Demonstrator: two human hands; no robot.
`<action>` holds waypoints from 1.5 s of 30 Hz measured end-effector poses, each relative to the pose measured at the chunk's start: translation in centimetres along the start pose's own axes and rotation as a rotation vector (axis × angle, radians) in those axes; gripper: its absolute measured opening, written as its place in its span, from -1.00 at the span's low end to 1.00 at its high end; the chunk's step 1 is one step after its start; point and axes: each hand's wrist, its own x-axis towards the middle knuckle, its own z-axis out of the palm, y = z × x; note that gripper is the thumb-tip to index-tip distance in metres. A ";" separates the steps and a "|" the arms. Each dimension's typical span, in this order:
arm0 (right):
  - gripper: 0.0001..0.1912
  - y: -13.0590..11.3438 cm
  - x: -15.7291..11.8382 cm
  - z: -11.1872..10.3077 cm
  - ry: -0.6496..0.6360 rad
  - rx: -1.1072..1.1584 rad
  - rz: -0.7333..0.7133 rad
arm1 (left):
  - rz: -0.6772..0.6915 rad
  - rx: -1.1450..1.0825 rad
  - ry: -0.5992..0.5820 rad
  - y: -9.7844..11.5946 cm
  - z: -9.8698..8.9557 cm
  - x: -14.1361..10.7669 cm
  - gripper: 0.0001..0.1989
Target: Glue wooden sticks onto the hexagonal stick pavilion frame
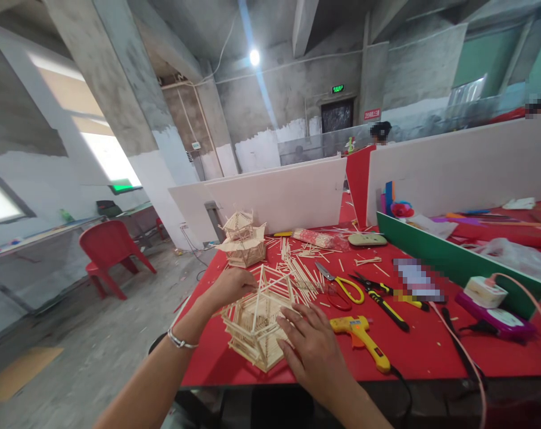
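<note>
A small hexagonal frame model made of thin wooden sticks point(248, 333) stands on the red table near its front edge, with upright and slanting sticks at its top. At its upper left, my left hand point(232, 287) is closed, its fingertips pinched beside the top sticks; what they hold is hidden. My right hand point(315, 342) grips the model's right side, its bent fingers on the wall and its thumb lower down. A yellow glue gun point(364, 339) lies just right of that hand. Behind the model, loose wooden sticks point(297, 271) are scattered.
A tiered stick pavilion point(243, 241) stands at the back left. Yellow-handled scissors point(342, 286), black-yellow pliers point(382, 298) and a phone point(417, 280) lie to the right. A green board point(458, 256), a purple power strip point(498, 316) and cables occupy the far right. White partitions point(279, 196) stand behind.
</note>
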 end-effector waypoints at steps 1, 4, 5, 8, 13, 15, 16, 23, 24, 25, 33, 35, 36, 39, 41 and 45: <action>-0.68 0.0 0.0 0.0 -0.004 0.001 0.004 | 0.002 0.000 0.002 0.0 0.0 0.0 -0.82; -0.67 0.0 0.0 0.0 -0.014 0.004 0.008 | -0.002 0.003 0.003 0.2 -0.1 0.0 -0.82; -0.67 0.0 0.0 -0.1 -0.016 0.004 0.008 | -0.006 0.004 0.000 0.2 -0.1 0.0 -0.82; -0.67 0.0 0.1 -0.1 -0.013 0.004 0.002 | -0.020 0.004 -0.008 0.4 -0.3 0.0 -0.82; -0.67 0.0 0.1 -0.2 -0.018 0.007 0.002 | -0.028 0.006 -0.010 0.4 -0.3 0.0 -0.84; -0.67 0.0 0.1 -0.2 -0.025 0.007 0.006 | -0.028 0.007 -0.006 0.3 -0.2 0.0 -0.85; -0.67 0.0 0.1 -0.2 -0.027 0.008 0.006 | -0.029 0.009 -0.006 0.1 -0.2 -0.1 -0.86; -0.68 0.0 0.1 0.0 -0.017 0.016 0.006 | -0.116 0.010 0.005 -0.6 -1.1 -1.1 -0.73; -0.69 -0.1 0.1 0.0 -0.015 0.020 0.008 | -0.113 0.002 0.028 -0.5 -1.3 -1.4 -0.70; -0.69 -0.2 0.1 -0.1 -0.014 0.026 0.010 | -0.110 -0.007 0.062 -0.5 -1.6 -1.8 -0.68; -0.71 1.1 2.7 -1.9 -0.004 0.089 -0.015 | -0.206 -0.057 0.347 1.8 -1.4 -5.6 -0.80; -0.73 1.9 4.0 -2.1 0.004 0.116 -0.008 | -0.212 -0.076 0.351 2.2 -0.8 -6.4 -0.81; -0.74 2.3 4.7 -2.2 -0.002 0.128 -0.004 | -0.208 -0.078 0.349 2.3 -0.5 -6.7 -0.82; -0.76 3.2 6.6 -2.1 -0.043 0.147 -0.006 | -0.204 -0.060 0.343 2.4 0.3 -7.3 -0.81; -0.77 3.6 7.6 -2.0 -0.074 0.140 -0.017 | -0.212 -0.056 0.342 2.3 0.6 -7.4 -0.80; -0.76 4.0 8.7 -1.6 -0.115 0.096 -0.012 | -0.235 -0.076 0.383 2.1 0.9 -7.5 -0.78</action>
